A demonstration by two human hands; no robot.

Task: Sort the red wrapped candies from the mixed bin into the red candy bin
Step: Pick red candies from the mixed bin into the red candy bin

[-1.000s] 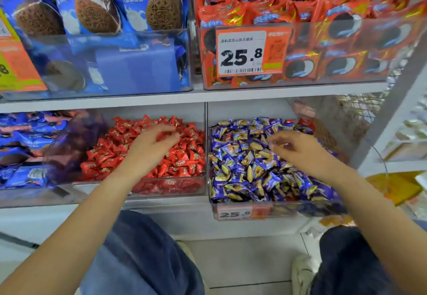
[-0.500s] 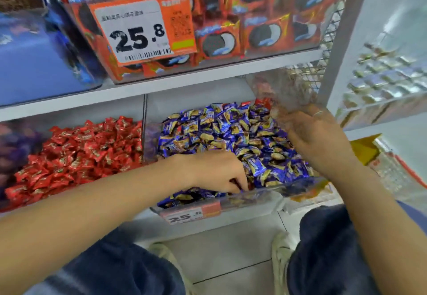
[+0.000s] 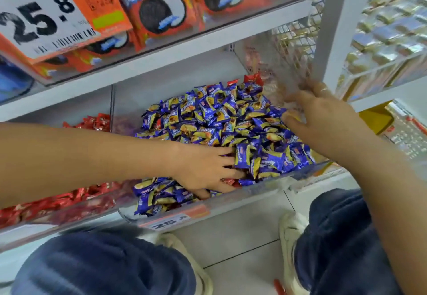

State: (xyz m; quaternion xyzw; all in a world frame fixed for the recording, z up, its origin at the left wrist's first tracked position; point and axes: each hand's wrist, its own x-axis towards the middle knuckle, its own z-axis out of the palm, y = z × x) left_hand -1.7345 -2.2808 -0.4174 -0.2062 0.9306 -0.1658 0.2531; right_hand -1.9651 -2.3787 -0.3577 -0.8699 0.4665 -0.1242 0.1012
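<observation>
Left hand lay dug into the front of the mixed bin, fingers spread among blue wrappers beside a red candy; grip relaxed, pinching nothing visible. Right hand rested open at the far right. More red candies at the back. Advice: pinch one red wrapper, lift clear, carry left to the red candy bin. Since 0.5 s earlier, left hand pushed deeper.

orange cookie packs on the upper shelf behind a white-and-orange 25.8 price tag; grey tiled floor below
</observation>
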